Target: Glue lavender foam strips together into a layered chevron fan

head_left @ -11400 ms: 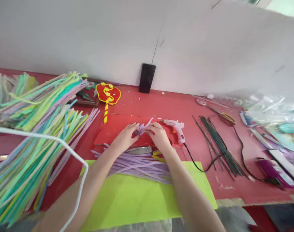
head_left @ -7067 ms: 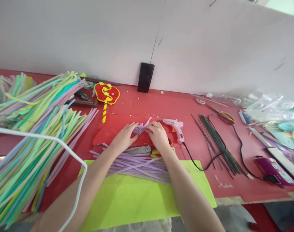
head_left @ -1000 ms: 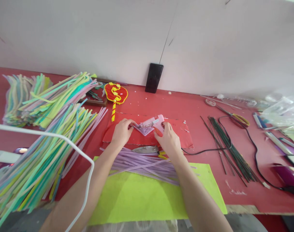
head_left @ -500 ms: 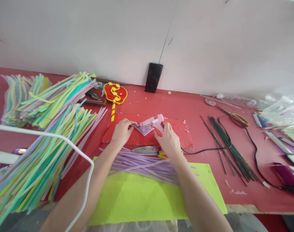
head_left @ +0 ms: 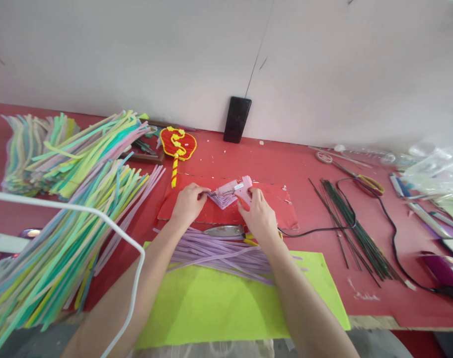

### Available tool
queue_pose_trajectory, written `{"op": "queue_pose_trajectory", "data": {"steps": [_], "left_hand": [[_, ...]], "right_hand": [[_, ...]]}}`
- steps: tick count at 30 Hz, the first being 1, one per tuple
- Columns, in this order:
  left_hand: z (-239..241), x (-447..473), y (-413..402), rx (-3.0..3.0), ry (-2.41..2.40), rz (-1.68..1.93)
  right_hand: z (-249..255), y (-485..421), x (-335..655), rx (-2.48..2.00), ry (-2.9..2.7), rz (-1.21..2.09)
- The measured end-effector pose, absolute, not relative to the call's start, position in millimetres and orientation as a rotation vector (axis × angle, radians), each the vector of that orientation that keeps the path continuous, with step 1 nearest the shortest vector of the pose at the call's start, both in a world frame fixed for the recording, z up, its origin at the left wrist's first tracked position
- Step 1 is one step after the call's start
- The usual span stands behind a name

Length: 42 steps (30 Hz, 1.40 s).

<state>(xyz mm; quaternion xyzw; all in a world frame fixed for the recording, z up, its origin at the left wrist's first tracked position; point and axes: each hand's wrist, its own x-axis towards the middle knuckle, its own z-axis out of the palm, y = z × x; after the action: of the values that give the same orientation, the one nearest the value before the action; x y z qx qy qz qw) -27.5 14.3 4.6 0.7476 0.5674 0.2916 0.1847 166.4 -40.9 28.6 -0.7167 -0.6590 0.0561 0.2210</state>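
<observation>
Both hands meet over the red sheet (head_left: 286, 214) at mid-table. Left hand (head_left: 187, 204) pinches the left end of a small fan of lilac pipe cleaners (head_left: 222, 200), fingers closed on it. Right hand (head_left: 259, 216) grips the pink glue gun (head_left: 236, 187), its nozzle pointing left and touching the fan's top edge. So the fan lies between the two hands, flat on the sheet. Loose lilac stems (head_left: 219, 251) lie just beneath the wrists, partly on a lime sheet (head_left: 211, 308).
</observation>
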Motion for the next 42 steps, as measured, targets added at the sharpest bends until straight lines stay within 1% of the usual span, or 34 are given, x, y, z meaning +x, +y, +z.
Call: {"op": "queue_pose_trajectory", "data": {"steps": [11,26,42], "left_hand": [[4.3,-24.2,15.5,2.002,1.571,0.917],[7.0,-24.1,14.2,1.982,1.586,0.904],[5.9,-24.9,14.5,2.033,1.596,0.884]], "right_hand": [[27.4,-41.4,166.3,-1.986,-1.837,0.136],[30.2,-44.0,166.7,-1.961,-1.906,0.073],[45.1,-52.7,167.4,-2.016,-1.937,0.045]]}}
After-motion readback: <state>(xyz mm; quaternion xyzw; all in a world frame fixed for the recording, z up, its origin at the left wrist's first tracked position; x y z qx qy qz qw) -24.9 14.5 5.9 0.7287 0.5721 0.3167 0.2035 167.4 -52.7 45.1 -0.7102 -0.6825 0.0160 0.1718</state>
